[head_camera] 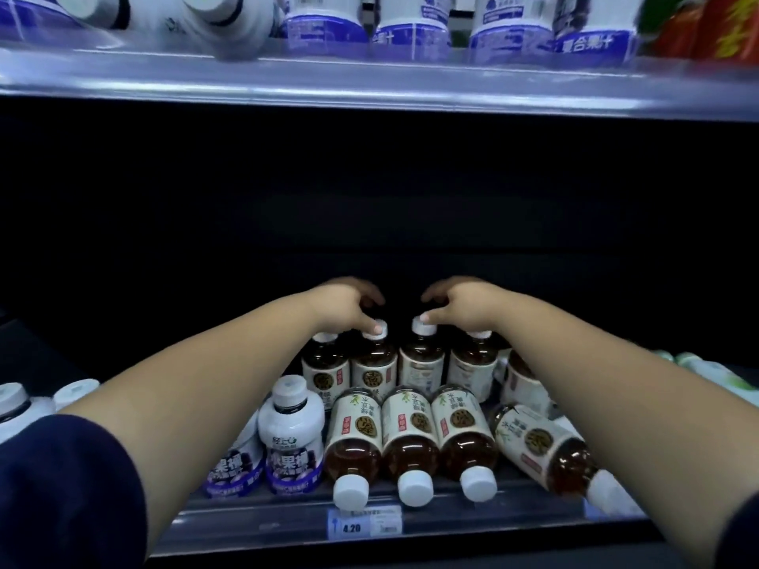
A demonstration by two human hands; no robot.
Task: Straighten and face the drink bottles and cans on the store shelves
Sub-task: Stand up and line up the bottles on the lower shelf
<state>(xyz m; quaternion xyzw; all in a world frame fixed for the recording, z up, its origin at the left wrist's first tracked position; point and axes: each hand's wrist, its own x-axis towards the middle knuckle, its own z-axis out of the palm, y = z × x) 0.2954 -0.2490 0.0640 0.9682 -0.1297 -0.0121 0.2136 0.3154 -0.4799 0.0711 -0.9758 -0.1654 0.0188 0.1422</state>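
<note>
- The left hand (349, 308) reached deep into the lower shelf (472, 523). Its thumb lay against the white cap of the second upright tea bottle (373, 365), and its fingers curled narrowly over and behind that cap.
- The right hand (462, 305) was set the same way on the third upright tea bottle (423, 361): thumb on the cap front, fingers hooked behind.
- The dark shelf back made it impossible to tell whether the fingertips met the rear of either cap.
- Both bottles stood side by side in a row of four, at mid-depth on the shelf.
- Just in front, three lying tea bottles (408, 433) rested side by side, caps toward the shelf edge.
- A fourth lying bottle (542, 445) rested to their right, at an angle.
- White-and-purple bottles (291, 433) stood upright to the left.
- A price tag (363, 523) reading 4.20 sat on the front rail.
- The upper shelf (369, 84) carried blue-labelled white bottles (419, 30).
</note>
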